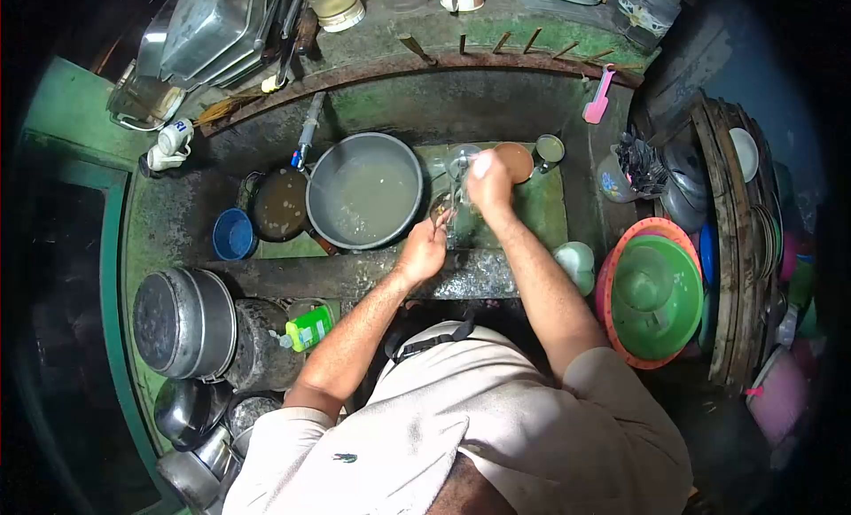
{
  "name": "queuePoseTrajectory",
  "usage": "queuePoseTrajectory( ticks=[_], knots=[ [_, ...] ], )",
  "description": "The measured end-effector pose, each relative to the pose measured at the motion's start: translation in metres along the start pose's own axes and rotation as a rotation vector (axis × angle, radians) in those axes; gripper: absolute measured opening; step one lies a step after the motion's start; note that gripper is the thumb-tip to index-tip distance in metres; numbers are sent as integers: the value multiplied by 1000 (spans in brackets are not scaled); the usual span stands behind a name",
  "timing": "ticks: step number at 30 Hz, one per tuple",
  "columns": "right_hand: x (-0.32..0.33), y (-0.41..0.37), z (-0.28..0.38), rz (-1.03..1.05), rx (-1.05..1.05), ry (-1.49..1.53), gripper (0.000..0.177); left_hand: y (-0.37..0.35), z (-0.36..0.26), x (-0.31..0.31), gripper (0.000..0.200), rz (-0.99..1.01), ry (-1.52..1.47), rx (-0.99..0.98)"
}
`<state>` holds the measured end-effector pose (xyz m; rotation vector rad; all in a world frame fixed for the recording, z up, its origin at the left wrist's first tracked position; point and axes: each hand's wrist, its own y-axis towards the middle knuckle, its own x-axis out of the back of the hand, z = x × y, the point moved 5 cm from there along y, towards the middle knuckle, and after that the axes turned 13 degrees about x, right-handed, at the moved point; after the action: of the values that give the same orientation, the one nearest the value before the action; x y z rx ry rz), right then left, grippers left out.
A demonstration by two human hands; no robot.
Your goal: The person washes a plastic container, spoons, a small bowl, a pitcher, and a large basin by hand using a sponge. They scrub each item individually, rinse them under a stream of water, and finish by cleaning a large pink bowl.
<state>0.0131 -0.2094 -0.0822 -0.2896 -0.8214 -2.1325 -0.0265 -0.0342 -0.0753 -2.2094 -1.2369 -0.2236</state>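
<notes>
Water, murky (370,194), fills a round grey basin (316,215) near half-curled left hand (425,247) and right hand (490,189) (gripping what, I can't tell).

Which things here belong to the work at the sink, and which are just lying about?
Likely in use:
- left hand and right hand, with small items at them, too unclear to name
- grey basin of cloudy water
- brown round vessel beside the right hand

Apparently just lying about:
- stacked metal trays
- large metal pot
- pink plastic tool

Blackened metal pot (182,323) at left, stacked metal trays (211,35) at upper left
</notes>
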Motion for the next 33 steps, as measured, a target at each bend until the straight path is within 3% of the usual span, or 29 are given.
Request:
queuePoseTrajectory(
  ticks=[1,3,4,5,7,9,10,11,13,14,15,16,17,19,20,21,23,25,26,27,28,29,31,32,33],
  knots=[
    [2,6,-7,-91,-138,149,19,0,0,-2,37,-2,-4,-3],
    [8,1,17,-37,47,130,21,1,0,1,37,-84,18,-41],
    [11,-4,35,-105,331,22,22,3,-3,3,38,-126,89,-32],
    [6,-15,41,9,367,17,20,3,-2,3,38,-125,90,-29],
    [-3,-13,16,22,209,14,21,3,-3,-1,37,-107,40,-138],
    [-3,-5,-11,-63,31,173,19,1,-6,1,36,-92,60,-116],
    [-9,-6,-29,-118,-238,422,12,1,0,1,36,56,-196,78],
    [-12,-12,-37,-153,-347,792,11,-2,2,-3,37,202,-454,269],
    [-12,-24,-18,0,-685,1484,15,-3,0,-4,33,434,-761,350],
    [-8,-32,-5,21,-819,1562,20,2,8,-5,28,500,-867,405],
    [-3,-38,4,193,-759,1555,17,1,5,-6,24,566,-974,463],
    [-7,-42,0,187,-730,1413,17,3,4,-4,18,458,-815,444],
    [-14,-46,-1,181,-699,1271,16,5,-1,-4,12,274,-542,325],
    [-18,-34,6,119,-424,797,14,20,15,-4,27,-116,-58,-185],
    [-15,-26,13,171,-300,680,16,16,20,-4,37,-192,-53,-208],
    [-12,-18,19,217,-175,560,18,17,23,-7,37,-190,-48,-215],
    [-18,-8,4,364,-247,489,18,22,46,-17,21,-54,-351,53],
    [-21,-3,-24,227,-484,738,22,6,26,-12,21,24,-499,105],
    [-22,-5,-44,164,-719,946,24,2,26,-11,21,100,-587,182],
    [-22,-5,-56,133,-792,1193,23,-1,28,-9,21,175,-671,261],
    [-3,-4,-30,76,-832,1144,24,1,28,-8,40,180,-633,260],
    [19,-6,0,19,-872,1089,25,1,27,-6,40,174,-635,263],
    [5,-13,4,-29,-568,1022,23,3,20,-7,37,166,-626,250],
    [-1,-22,15,11,-384,799,24,9,24,-11,39,189,-510,274],
    [-4,-29,27,93,-170,344,21,13,23,-16,30,130,-436,243]
  ],
)
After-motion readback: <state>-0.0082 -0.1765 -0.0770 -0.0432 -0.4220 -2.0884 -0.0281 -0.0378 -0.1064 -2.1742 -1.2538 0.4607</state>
